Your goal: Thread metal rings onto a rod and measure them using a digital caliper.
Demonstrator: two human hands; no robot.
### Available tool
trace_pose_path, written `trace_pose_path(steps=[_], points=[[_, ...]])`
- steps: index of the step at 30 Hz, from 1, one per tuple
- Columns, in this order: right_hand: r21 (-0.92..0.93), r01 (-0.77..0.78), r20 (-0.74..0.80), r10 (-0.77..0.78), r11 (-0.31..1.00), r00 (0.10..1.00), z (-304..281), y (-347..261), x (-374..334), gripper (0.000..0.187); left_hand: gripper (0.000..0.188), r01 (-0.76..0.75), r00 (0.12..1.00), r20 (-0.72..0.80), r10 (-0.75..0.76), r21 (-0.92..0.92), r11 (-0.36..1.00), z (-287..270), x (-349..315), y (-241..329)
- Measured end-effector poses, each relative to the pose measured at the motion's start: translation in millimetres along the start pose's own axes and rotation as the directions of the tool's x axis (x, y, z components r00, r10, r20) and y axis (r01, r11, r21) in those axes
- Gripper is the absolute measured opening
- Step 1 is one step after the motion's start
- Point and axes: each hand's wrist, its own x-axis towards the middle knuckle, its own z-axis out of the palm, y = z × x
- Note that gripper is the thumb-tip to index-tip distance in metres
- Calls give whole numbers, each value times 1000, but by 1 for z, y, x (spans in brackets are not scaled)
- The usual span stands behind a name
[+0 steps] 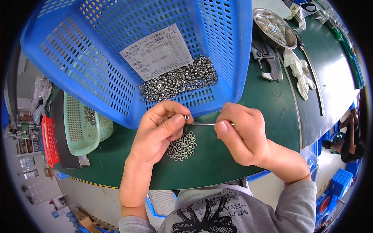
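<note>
Between the thumb and fingers of my left hand point(161, 126) is a small metal ring point(187, 117), its hole showing. My right hand point(243, 134) is closed around a thin metal rod point(203, 124), whose tip points left and ends just below and beside the ring. Below my left fingertips, a cluster of small metal rings point(182, 147) lies flat on the green table. Just beyond my hands, a large blue perforated basket point(97, 91) leans tilted toward me, with a heap of similar small metal parts point(180, 79) and a paper sheet point(156, 52) inside.
At left stand a pale green basket point(77, 145) with more metal parts and a red basket point(49, 141). To the right lie a digital micrometer point(266, 58), a white glove point(299, 72) and a metal bowl point(287, 40) of small items. Another person point(347, 136) is at far right.
</note>
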Motion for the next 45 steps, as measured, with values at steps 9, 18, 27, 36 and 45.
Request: trace_pose_path(steps=[9,18,27,36,45], points=[[-20,-28,9,28,999,1000,1,0,0,12,12,-42,998,45,42,-3,999,3,-4,-5],[-116,-35,60,42,993,997,5,4,0,20,12,-150,988,-2,152,141,979,5,-4,-10],[-16,-36,71,37,999,997,1,3,1,14,10,-73,997,-32,77,120,990,3,-8,-7],[-6,30,44,-29,1000,999,-3,-4,3,10,10,-125,860,-155,485,859,496,-19,18,7],[-67,72,53,-68,995,996,-4,-3,2,11,9,-154,763,201,615,980,-129,-9,25,0]])
